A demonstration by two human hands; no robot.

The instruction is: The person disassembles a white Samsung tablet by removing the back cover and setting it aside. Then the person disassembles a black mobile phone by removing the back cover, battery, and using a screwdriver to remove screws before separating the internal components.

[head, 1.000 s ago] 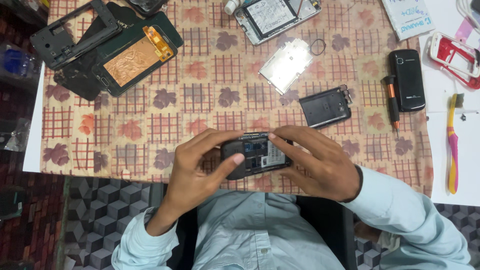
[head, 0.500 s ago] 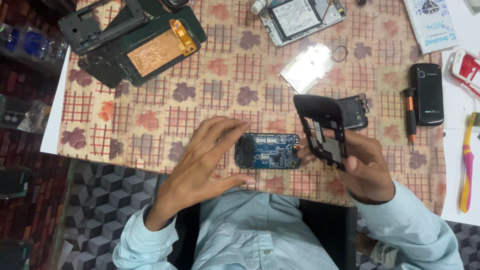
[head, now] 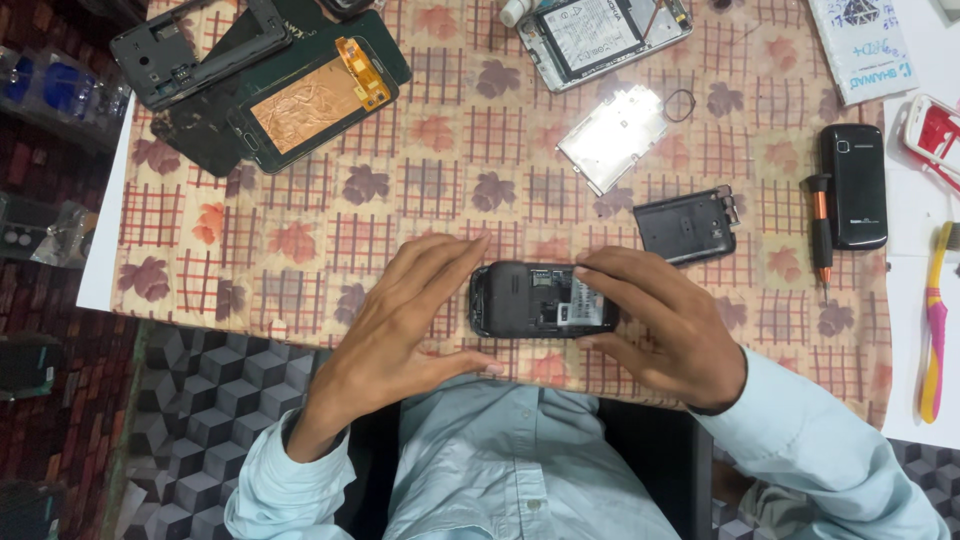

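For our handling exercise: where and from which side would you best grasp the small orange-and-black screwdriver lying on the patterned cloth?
Grip the small orange-and-black screwdriver around its thicker orange-and-black handle, the end farther from the person, probably coming from above. It lies flat and nearly straight along the patterned cloth. The black candybar phone lies close on one side, so a side approach is cramped; the thin tip gives little hold.

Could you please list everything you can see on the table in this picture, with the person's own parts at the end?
small phone body: 1, black, open back up, near table edge, between both hands
back cover: 1, black, just right of centre
metal plate: 1, silver, above centre
screwdriver: 1, black and orange, right side
bar phone: 1, black, right of the screwdriver
toothbrush: 1, pink and yellow, far right
opened smartphone: 1, silver, top centre
screen panel: 1, copper-backed, top left
phone frame: 1, black, top left
tablecloth: 1, checked with leaves
left hand: beside the phone body
right hand: gripping its right end
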